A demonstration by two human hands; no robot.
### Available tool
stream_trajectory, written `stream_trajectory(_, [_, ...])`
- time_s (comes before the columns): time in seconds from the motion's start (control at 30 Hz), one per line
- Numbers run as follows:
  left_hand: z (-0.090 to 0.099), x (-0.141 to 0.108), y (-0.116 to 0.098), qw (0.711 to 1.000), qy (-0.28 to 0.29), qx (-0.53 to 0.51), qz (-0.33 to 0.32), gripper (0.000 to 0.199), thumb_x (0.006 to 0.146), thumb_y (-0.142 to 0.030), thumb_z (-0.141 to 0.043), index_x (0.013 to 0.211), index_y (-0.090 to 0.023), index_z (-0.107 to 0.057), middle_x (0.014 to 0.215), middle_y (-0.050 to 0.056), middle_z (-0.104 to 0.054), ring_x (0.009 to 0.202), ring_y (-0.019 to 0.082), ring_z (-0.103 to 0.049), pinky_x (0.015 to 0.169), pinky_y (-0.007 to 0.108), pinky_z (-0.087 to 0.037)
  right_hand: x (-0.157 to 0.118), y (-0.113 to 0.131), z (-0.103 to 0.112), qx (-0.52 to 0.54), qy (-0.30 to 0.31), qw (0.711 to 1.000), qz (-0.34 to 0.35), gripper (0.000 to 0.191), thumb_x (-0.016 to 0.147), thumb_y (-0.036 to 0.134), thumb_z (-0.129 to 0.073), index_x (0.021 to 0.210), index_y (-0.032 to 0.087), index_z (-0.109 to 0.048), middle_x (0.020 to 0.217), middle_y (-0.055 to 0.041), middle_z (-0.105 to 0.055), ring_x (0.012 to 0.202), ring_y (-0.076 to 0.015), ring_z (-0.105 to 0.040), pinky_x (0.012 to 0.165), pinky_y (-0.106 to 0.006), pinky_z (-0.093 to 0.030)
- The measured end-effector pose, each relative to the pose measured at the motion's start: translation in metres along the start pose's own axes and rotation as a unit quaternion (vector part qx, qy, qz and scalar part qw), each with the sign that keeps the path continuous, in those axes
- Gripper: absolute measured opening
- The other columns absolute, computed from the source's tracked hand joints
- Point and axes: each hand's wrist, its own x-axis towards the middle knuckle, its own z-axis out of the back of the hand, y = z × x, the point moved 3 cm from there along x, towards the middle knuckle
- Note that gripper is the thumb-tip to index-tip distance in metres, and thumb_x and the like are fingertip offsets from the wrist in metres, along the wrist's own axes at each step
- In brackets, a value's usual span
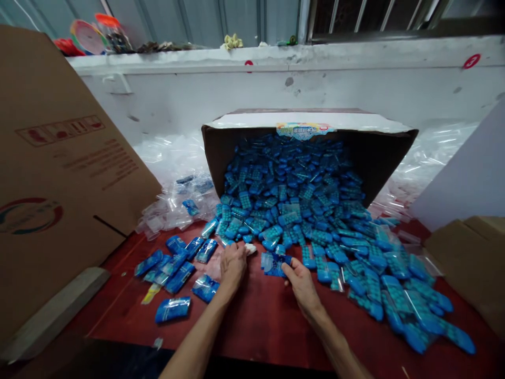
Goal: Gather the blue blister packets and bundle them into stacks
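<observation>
Blue and teal packets (292,210) spill in a large heap from a cardboard box (376,158) lying on its side. My right hand (302,284) pinches a dark blue printed packet (274,264) in front of the heap. To its left, my left hand (233,263) rests at the heap's front edge, fingers curled down and together; what they hold, if anything, is hidden. Just beside its fingertips is a small white crumpled piece (250,248). Several shiny blue packets (172,309) lie on the red table (268,321) left of my left hand.
A tall brown carton (71,173) stands at the left, with clear plastic wrappers (169,205) beside it. More clear wrappers (426,152) lie behind the box at right. Another brown carton (473,268) is at the right edge. A ledge (276,60) holds small items at the back.
</observation>
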Motion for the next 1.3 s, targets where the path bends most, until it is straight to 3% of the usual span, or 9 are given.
stream_trajectory(0.13, [-0.007, -0.005, 0.004, 0.998, -0.032, -0.036, -0.031, 0.035, 0.080, -0.037, -0.035, 0.079, -0.019, -0.065, 0.077, 0.011, -0.058, 0.078, 0.023, -0.046, 0.070, 0.035, -0.032, 0.001, -0.005, 0.005, 0.033, -0.014, 0.999, -0.015, 0.029, 0.071, 0.041, -0.053, 0.082, 0.014, -0.054, 0.060, 0.0044, -0.049, 0.043, -0.0055, -0.037, 0.041, -0.018, -0.033])
stream_trajectory(0.27, [0.006, -0.023, -0.006, 0.973, -0.095, -0.208, -0.003, 0.026, 0.073, -0.038, -0.047, 0.079, -0.018, -0.063, 0.088, 0.010, -0.058, 0.088, 0.023, -0.048, 0.076, 0.035, -0.035, 0.001, -0.008, 0.014, 0.075, -0.043, 0.996, -0.033, 0.028, 0.069, 0.041, -0.056, 0.080, 0.015, -0.053, 0.058, 0.0053, -0.048, 0.041, -0.0051, -0.037, 0.041, -0.019, -0.035])
stream_trajectory(0.33, [0.009, -0.034, -0.021, 0.933, -0.059, -0.353, 0.044, 0.032, 0.070, -0.038, -0.051, 0.094, -0.018, -0.059, 0.089, 0.008, -0.059, 0.084, 0.021, -0.052, 0.072, 0.032, -0.039, -0.001, -0.006, 0.013, 0.099, -0.049, 0.993, -0.035, 0.027, 0.068, 0.040, -0.057, 0.078, 0.015, -0.052, 0.058, 0.0054, -0.049, 0.041, -0.0051, -0.038, 0.040, -0.019, -0.036])
stream_trajectory(0.4, [0.003, -0.044, -0.043, 0.857, 0.060, -0.499, 0.108, 0.043, 0.066, -0.042, -0.055, 0.100, -0.016, -0.055, 0.075, 0.005, -0.061, 0.063, 0.016, -0.055, 0.056, 0.027, -0.041, -0.003, -0.002, 0.008, 0.117, -0.040, 0.992, -0.030, 0.025, 0.068, 0.039, -0.057, 0.076, 0.015, -0.051, 0.058, 0.0051, -0.049, 0.042, -0.0051, -0.039, 0.041, -0.018, -0.036])
stream_trajectory(0.5, [-0.005, -0.056, -0.072, 0.751, 0.160, -0.609, 0.197, 0.037, 0.061, -0.046, -0.058, 0.077, -0.012, -0.058, 0.048, -0.001, -0.054, 0.040, 0.010, -0.047, 0.040, 0.022, -0.035, -0.007, 0.001, -0.002, 0.115, -0.018, 0.992, -0.038, 0.024, 0.068, 0.037, -0.057, 0.068, 0.015, -0.048, 0.053, 0.0059, -0.048, 0.042, -0.0051, -0.041, 0.041, -0.017, -0.035])
stream_trajectory(0.7, [-0.011, -0.059, -0.074, 0.711, 0.091, -0.630, 0.298, 0.030, 0.052, -0.040, -0.066, 0.062, -0.013, -0.057, 0.040, -0.005, -0.049, 0.034, 0.008, -0.042, 0.035, 0.019, -0.031, -0.012, 0.000, -0.006, 0.021, -0.029, 0.998, -0.052, 0.031, 0.062, 0.040, -0.061, 0.055, 0.016, -0.044, 0.044, 0.0081, -0.042, 0.038, -0.0043, -0.038, 0.037, -0.016, -0.032])
stream_trajectory(1.1, [0.001, -0.062, -0.084, 0.583, 0.169, -0.734, 0.303, 0.029, 0.054, -0.037, -0.067, 0.058, -0.012, -0.052, 0.041, -0.004, -0.049, 0.036, 0.008, -0.046, 0.036, 0.019, -0.034, -0.018, 0.010, 0.001, -0.086, 0.022, 0.996, 0.004, 0.032, 0.080, 0.044, -0.038, 0.061, 0.019, -0.044, 0.051, 0.0041, -0.049, 0.045, -0.0096, -0.048, 0.043, -0.020, -0.039])
stream_trajectory(1.2, [0.002, -0.063, -0.081, 0.574, 0.197, -0.735, 0.302, 0.029, 0.058, -0.037, -0.066, 0.061, -0.012, -0.051, 0.046, -0.003, -0.052, 0.037, 0.007, -0.047, 0.035, 0.018, -0.032, -0.007, 0.026, 0.025, -0.289, -0.052, 0.952, 0.089, 0.026, 0.082, 0.038, -0.037, 0.075, 0.018, -0.052, 0.065, -0.0001, -0.056, 0.059, -0.0125, -0.052, 0.056, -0.023, -0.040])
stream_trajectory(1.3, [0.001, -0.066, -0.078, 0.539, 0.228, -0.735, 0.342, 0.026, 0.062, -0.034, -0.064, 0.061, -0.014, -0.047, 0.044, -0.004, -0.050, 0.035, 0.005, -0.044, 0.033, 0.016, -0.029, 0.011, 0.032, 0.043, -0.533, -0.160, 0.825, 0.099, 0.021, 0.075, 0.034, -0.051, 0.088, 0.018, -0.054, 0.086, -0.0083, -0.057, 0.080, -0.0201, -0.052, 0.064, -0.028, -0.038])
